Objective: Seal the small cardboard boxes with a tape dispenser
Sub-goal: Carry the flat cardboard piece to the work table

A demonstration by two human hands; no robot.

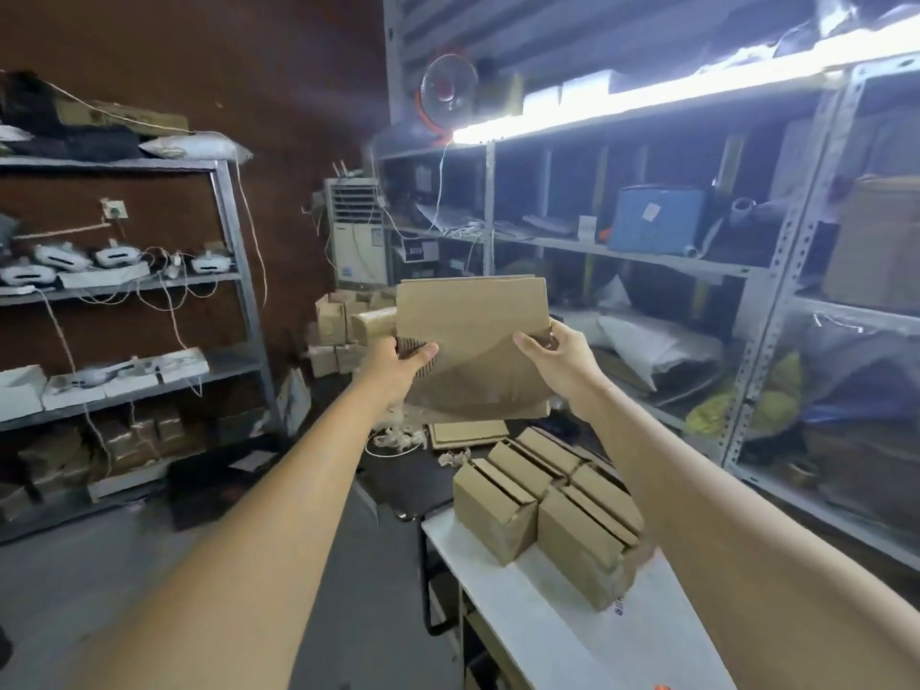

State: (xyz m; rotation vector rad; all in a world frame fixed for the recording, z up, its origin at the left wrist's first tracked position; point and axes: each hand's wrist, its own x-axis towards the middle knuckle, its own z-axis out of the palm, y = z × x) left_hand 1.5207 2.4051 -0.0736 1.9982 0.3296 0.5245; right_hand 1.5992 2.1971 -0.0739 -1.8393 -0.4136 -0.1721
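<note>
I hold a stack of flat, unfolded cardboard boxes (473,341) up in front of me at arm's length. My left hand (398,363) grips its left edge, fingers curled over the corrugated ends. My right hand (557,361) grips the right edge. Below, on the white table (557,634), stands a cluster of several small brown boxes (547,505), packed side by side with top flaps closed and their centre seams showing. No tape dispenser is in view.
Metal shelving (234,291) runs along the left with white devices and cables. Longer shelves (647,256) on the right sit under a bright light strip. More small boxes (338,331) are piled on the floor by a white air-conditioner unit (356,231). A black table (408,485) holds twine and flat cardboard.
</note>
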